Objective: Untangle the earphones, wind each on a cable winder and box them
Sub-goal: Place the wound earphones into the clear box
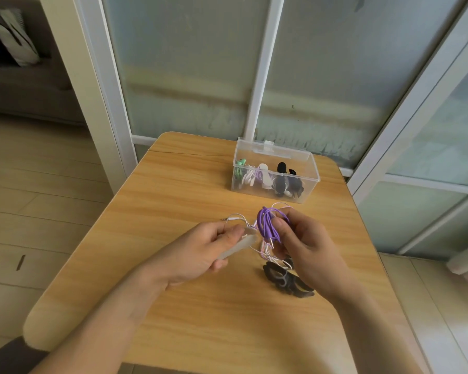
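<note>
bare table (173, 184) left of box (274, 175), black winders (287, 282) near right

We are reaching both bare forearms forward from the lower edge of view, hands close together. Our left hand (200, 249) is curling its fingers round a pale flat winder (238, 248), thumb on top. Our right hand (303, 244) is pinching a bunch of purple cable (266, 222) between thumb and fingers.
</note>
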